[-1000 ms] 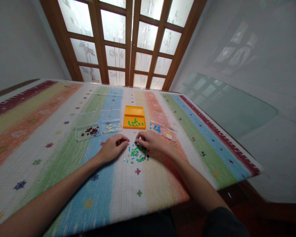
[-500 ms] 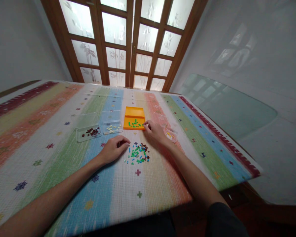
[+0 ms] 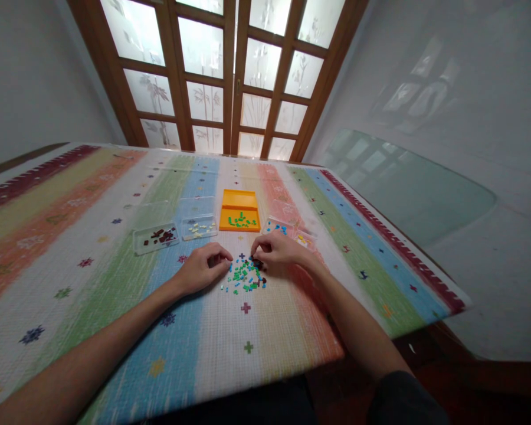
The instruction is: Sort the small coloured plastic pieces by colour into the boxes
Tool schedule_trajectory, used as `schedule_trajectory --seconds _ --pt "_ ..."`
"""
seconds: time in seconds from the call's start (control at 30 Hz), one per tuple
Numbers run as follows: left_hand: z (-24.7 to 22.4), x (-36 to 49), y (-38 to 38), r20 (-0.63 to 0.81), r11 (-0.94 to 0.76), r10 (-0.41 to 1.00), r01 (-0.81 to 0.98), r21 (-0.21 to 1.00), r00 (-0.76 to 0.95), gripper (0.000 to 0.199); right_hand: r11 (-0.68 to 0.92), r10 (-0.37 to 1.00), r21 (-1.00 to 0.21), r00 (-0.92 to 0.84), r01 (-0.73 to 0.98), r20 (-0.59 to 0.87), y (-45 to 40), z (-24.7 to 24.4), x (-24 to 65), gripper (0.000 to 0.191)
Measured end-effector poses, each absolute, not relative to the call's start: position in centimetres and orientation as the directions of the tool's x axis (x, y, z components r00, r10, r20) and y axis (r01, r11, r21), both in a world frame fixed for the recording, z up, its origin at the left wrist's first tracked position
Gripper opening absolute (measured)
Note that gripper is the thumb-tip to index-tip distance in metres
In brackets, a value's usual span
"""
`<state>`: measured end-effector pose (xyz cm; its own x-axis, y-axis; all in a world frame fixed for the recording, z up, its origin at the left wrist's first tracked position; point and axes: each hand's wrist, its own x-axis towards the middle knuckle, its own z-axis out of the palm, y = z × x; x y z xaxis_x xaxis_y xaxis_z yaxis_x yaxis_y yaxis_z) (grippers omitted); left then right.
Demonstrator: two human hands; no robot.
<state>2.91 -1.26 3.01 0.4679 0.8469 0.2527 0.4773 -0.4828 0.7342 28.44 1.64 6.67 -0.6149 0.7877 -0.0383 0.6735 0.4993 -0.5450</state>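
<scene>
Two hands, left (image 3: 205, 268) and right (image 3: 274, 250), curl loosely by mixed pieces (image 3: 246, 275); grasp unclear.

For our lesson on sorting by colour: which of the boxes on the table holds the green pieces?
The orange box, in the middle of the row; the others are clear or pinkish and hold other colours.

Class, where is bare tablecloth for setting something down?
Between the loose pieces and the near edge; right of the right forearm, toward the maroon border. Crowded: between left hand and right hand, and beside the orange case.
</scene>
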Motion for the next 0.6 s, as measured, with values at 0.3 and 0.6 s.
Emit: schedule_trajectory --seconds 0.3,0.6 --pt "3.1 2.8 -1.4 0.251 -0.494 0.838 0.478 0.726 0.485 0.02 0.566 0.745 -0.458 -0.663 0.686 -0.073 0.4 7.5 27.2 0.021" --pt "3.1 2.9 -1.4 0.271 -0.513 0.827 0.464 0.722 0.493 0.02 0.575 0.77 -0.357 -0.635 0.736 -0.068 -0.4 7.7 26.2 0.016"
